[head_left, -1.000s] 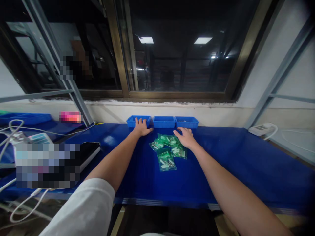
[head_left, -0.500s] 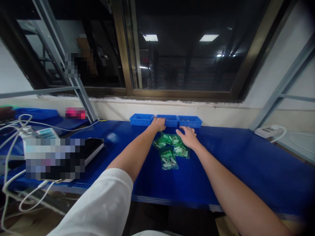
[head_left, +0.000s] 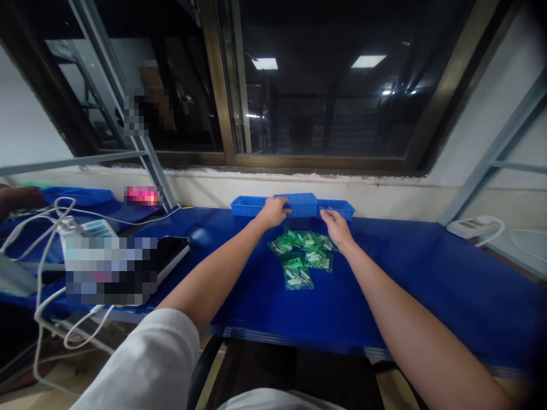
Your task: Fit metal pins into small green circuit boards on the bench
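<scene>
My left hand [head_left: 274, 212] is closed on the left end of the middle blue plastic bin [head_left: 302, 206], which is raised and tilted so that its outer wall faces me. My right hand [head_left: 337, 225] is at the front left of the right blue bin [head_left: 345, 212], thumb and fingers pinched together; whatever may be between them is too small to make out. To the left of the middle bin stands another blue bin [head_left: 245, 206]. Nearer to me lie several green-tinted clear bags [head_left: 298, 274] holding small white and metal parts.
At the left, a boxy device [head_left: 173, 256] with a dark top stands among white cables [head_left: 40, 307]. Another person's hand [head_left: 19, 200] is at the far left near blue trays [head_left: 81, 197]. A white power strip [head_left: 474, 226] lies at the right, and grey metal posts [head_left: 491, 136] flank the table.
The middle bin has been lifted and tilted by my left hand. My right hand has moved slightly right, its fingers closing from spread to pinched. The view has shifted a little.
</scene>
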Demonstrator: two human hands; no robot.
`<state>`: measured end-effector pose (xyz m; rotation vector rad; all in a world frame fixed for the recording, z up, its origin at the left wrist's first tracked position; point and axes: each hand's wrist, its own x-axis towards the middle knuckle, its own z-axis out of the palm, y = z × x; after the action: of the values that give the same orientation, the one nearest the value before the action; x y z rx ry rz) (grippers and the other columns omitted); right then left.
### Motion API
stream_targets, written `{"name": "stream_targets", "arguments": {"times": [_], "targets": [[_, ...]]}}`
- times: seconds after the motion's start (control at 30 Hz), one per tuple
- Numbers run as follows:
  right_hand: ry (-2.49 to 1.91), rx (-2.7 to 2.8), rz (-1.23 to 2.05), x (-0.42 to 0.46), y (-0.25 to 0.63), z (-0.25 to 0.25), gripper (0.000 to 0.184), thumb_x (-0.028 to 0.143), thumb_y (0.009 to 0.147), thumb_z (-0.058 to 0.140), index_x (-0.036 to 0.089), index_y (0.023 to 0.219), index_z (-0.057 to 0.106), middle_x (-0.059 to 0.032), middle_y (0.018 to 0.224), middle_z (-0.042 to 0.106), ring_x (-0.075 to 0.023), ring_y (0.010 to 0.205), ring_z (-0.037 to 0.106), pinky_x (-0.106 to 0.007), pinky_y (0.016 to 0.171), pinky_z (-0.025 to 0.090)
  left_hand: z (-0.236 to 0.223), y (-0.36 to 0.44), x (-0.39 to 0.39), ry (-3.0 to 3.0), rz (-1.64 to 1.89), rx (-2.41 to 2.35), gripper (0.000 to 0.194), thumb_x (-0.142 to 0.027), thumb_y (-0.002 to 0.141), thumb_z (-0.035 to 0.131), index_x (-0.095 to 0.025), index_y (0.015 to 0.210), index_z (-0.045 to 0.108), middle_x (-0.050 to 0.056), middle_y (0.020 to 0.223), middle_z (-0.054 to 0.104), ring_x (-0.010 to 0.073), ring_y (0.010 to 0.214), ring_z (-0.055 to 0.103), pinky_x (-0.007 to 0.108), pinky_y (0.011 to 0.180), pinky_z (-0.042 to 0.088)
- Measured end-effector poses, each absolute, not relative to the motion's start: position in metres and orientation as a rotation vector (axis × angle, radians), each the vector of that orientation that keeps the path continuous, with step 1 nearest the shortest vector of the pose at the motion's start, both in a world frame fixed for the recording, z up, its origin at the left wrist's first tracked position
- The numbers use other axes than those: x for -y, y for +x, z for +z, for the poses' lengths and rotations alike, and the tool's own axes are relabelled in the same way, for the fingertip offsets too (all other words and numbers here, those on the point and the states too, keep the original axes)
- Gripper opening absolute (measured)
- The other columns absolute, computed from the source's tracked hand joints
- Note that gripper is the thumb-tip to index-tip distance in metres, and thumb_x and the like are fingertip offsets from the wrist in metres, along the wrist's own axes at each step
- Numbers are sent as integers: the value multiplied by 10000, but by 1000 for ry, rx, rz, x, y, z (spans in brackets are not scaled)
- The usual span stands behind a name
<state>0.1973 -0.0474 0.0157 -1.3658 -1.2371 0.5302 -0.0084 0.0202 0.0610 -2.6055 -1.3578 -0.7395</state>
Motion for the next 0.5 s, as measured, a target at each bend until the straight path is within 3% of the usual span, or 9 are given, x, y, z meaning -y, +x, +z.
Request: {"name": "stream_targets", "arguments": {"times": [0.07,0.17,0.23,0.33,0.5], "targets": [[-1317,1119,680,51,198,25,536,637,681,537,202,990,583,-44,829,648,-167,733,597,-245,570,439,66,-11,-3,-2662,-785,1202,261,-221,793,567,-150,1036,626,71,1027,654,201,980,584,269,886,418],[-1249,1044,932,59,197,35,562,686,681,489,212,974,561,-11,631,606,-134,474,528,-208,351,275,67,-11,21,-2689,-828,994,224,-226,792,572,-145,992,630,76,945,655,208,923,587,312,862,419],[-1211,1052,1066,63,196,38,521,656,687,508,204,941,561,-1,564,579,-131,405,491,-208,312,222,63,-9,33,-2684,-860,884,190,-209,790,576,-143,959,631,72,907,652,202,905,580,339,890,393],[-1239,1023,1157,64,196,38,338,463,667,610,182,848,556,10,504,547,-147,380,489,-221,295,256,54,-5,44,-2672,-899,770,171,-184,804,555,-161,960,621,59,884,639,190,924,561,373,939,346],[-1276,806,1128,59,202,34,117,251,655,504,175,744,499,21,440,494,-147,367,474,-248,309,343,54,0,66,-2474,-1138,844,298,-233,840,496,-170,1127,545,122,1139,537,251,1113,456,432,933,336]]}}
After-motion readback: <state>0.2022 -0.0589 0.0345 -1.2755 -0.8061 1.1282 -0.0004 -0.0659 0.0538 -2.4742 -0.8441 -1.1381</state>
